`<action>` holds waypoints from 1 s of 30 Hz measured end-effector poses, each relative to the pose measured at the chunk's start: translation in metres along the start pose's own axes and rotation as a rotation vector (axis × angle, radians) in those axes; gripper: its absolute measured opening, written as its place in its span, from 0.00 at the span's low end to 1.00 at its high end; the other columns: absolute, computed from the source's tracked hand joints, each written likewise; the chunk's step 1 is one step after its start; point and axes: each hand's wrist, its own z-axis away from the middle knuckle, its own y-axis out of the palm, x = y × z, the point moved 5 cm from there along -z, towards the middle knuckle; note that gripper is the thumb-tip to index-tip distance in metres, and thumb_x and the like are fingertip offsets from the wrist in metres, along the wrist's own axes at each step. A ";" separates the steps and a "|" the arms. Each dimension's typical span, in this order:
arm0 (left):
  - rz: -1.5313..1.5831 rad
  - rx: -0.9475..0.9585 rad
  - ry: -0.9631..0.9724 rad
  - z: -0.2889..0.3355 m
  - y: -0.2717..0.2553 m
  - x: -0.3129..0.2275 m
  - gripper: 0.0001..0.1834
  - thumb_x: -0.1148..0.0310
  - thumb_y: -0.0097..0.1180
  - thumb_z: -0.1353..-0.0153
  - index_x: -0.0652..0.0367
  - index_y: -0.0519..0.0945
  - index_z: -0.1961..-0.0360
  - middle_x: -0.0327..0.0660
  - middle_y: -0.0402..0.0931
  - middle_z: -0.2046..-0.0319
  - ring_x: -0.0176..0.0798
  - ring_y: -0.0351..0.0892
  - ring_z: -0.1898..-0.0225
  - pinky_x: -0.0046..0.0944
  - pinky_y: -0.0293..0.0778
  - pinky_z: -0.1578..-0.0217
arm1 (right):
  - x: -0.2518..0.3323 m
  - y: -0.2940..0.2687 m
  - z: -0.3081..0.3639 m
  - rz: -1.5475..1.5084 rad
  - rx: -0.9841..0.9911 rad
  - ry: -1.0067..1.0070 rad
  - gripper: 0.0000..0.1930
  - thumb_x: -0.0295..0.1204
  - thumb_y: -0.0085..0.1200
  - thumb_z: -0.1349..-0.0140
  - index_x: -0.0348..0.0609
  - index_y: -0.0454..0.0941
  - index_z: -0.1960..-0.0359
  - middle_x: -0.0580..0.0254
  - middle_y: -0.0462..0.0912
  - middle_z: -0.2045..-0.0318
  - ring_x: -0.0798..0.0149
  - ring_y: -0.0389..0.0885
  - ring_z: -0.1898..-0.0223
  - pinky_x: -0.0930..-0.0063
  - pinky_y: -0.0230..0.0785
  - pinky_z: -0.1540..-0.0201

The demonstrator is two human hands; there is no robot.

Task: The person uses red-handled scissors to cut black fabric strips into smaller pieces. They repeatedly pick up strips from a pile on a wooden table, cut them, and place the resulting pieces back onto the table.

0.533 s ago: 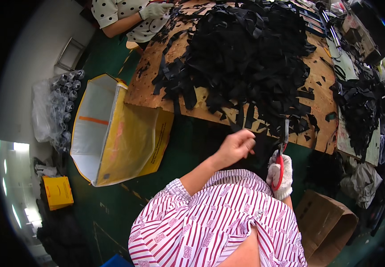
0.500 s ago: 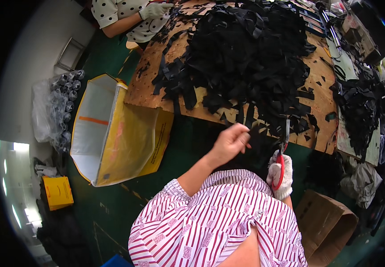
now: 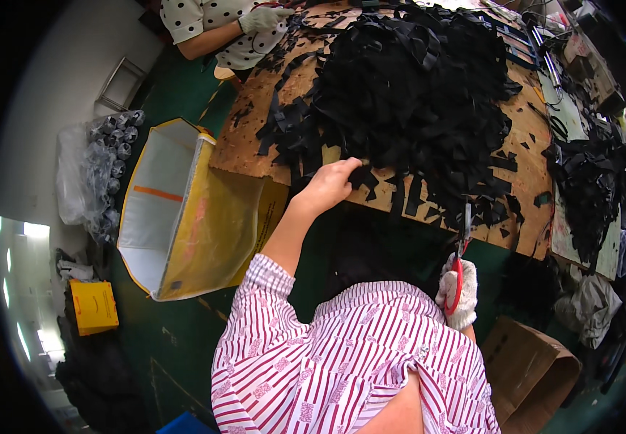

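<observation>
My left hand (image 3: 327, 187), bare, is stretched out to the near edge of the wooden table (image 3: 251, 148). Its fingers are drawn together on a black fabric strip (image 3: 360, 176) at the rim of a large heap of black strips (image 3: 407, 94). Part of that grip is hidden by the hand itself. Close to my body, below the table edge, my right hand (image 3: 464, 295) wears a white knitted glove. It is closed round the red handle of a pair of scissors (image 3: 455, 286), whose blades point away from me toward the table.
A yellow-and-white open bag (image 3: 204, 210) stands left of the table. Across the table's far left, a co-worker's gloved hand (image 3: 262, 19) is over the tabletop. A cardboard box (image 3: 526, 369) sits at the lower right, and more black strips (image 3: 588, 188) lie on a side table.
My left hand has gone from in front of my body, out and left to the heap's near edge. My right hand with the scissors has hardly moved.
</observation>
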 end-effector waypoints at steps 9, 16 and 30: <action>-0.309 0.164 0.066 -0.039 0.037 0.020 0.16 0.81 0.51 0.54 0.61 0.74 0.61 0.50 0.77 0.66 0.53 0.77 0.60 0.49 0.72 0.57 | -0.004 -0.004 -0.006 0.034 0.000 0.020 0.12 0.27 0.47 0.45 0.39 0.66 0.58 0.67 0.68 0.79 0.75 0.61 0.89 0.84 0.58 0.89; -0.111 -0.202 0.149 -0.024 -0.031 -0.024 0.11 0.81 0.55 0.53 0.62 0.77 0.66 0.47 0.77 0.67 0.49 0.78 0.65 0.41 0.73 0.63 | -0.005 0.000 -0.003 0.073 0.045 -0.016 0.13 0.26 0.47 0.45 0.39 0.65 0.58 0.65 0.69 0.79 0.74 0.63 0.89 0.83 0.61 0.89; 1.431 -0.138 -0.198 0.028 -0.003 -0.073 0.06 0.72 0.51 0.37 0.62 0.73 0.60 0.41 0.74 0.69 0.31 0.70 0.84 0.27 0.66 0.85 | 0.011 0.003 0.011 0.106 0.116 -0.081 0.15 0.21 0.54 0.47 0.40 0.64 0.59 0.69 0.68 0.78 0.78 0.65 0.82 0.84 0.61 0.79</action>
